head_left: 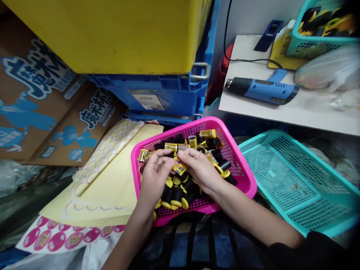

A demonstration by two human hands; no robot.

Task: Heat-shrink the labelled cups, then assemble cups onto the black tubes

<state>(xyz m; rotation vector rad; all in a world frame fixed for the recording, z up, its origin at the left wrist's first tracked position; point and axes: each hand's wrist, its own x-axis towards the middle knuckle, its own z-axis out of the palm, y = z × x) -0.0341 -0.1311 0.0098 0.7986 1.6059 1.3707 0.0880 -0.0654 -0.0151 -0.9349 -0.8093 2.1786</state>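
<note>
Left hand point(156, 173) and right hand point(203, 170) fingertips pinched onto small flat yellow printed piece point(180, 167) | piece over pink perforated plastic basket's point(248, 184) middle, likely so drops land inside | turquoise perforated plastic basket point(281, 176) at 3 o'clock, probably for easy reach

"What can you read?"
"White characters point(97, 108), 魔术杯, on the brown printed cardboard point(57, 112)."
"And the white paper label point(149, 101) on the blue plastic crate point(178, 93)?"
"Its print is too small to read."
</note>
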